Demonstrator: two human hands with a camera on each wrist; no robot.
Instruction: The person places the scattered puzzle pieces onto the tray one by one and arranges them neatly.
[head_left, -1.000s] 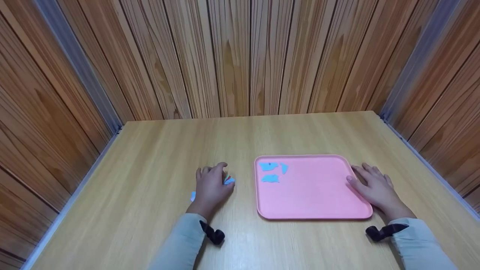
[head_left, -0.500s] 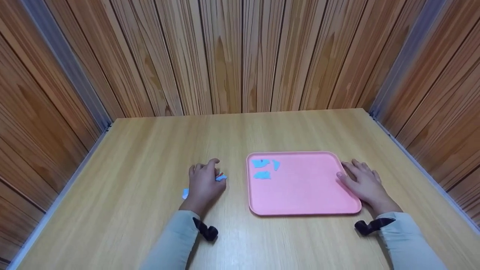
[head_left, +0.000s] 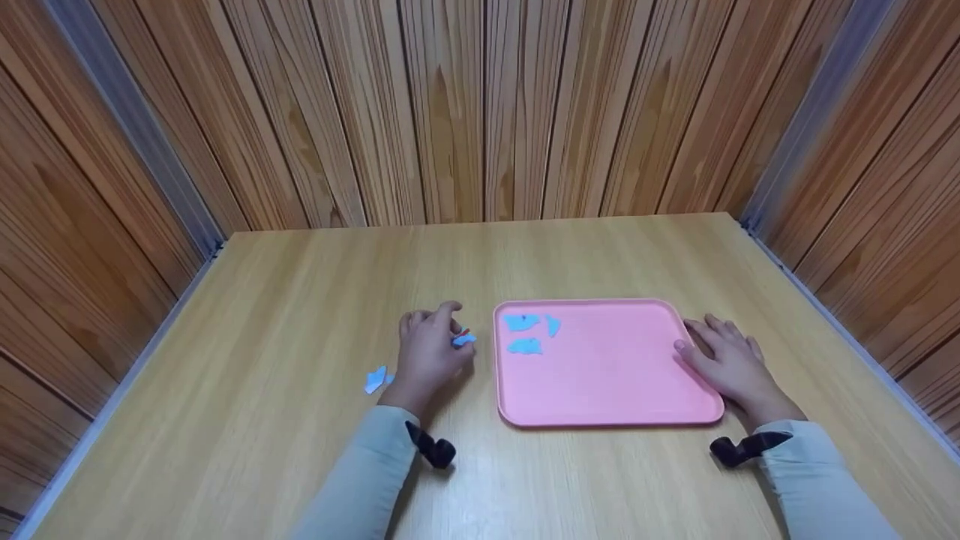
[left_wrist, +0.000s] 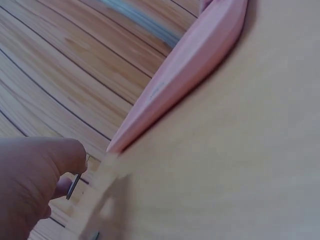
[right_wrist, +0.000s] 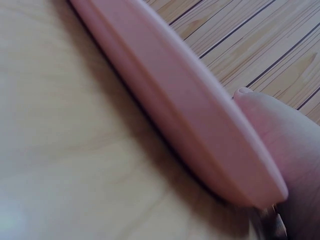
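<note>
In the head view my left hand pinches a small flat blue piece with a bit of red, between thumb and finger just left of the pink tray. Edge-on in the left wrist view, that piece looks thin and is held above the tabletop. Three irregular blue pieces lie in the tray's upper left part. My right hand rests against the tray's right side, its thumb over the rim and its other fingers loosely extended outside. In the right wrist view the thumb shows behind the rim.
Light blue pieces lie on the wooden table behind the left wrist, one partly hidden by it. Wood-plank walls enclose the table's back and sides.
My left hand has lifted the blue piece and moved right toward the tray, uncovering more of the pieces left on the table. My right hand stays at the tray's right side.
</note>
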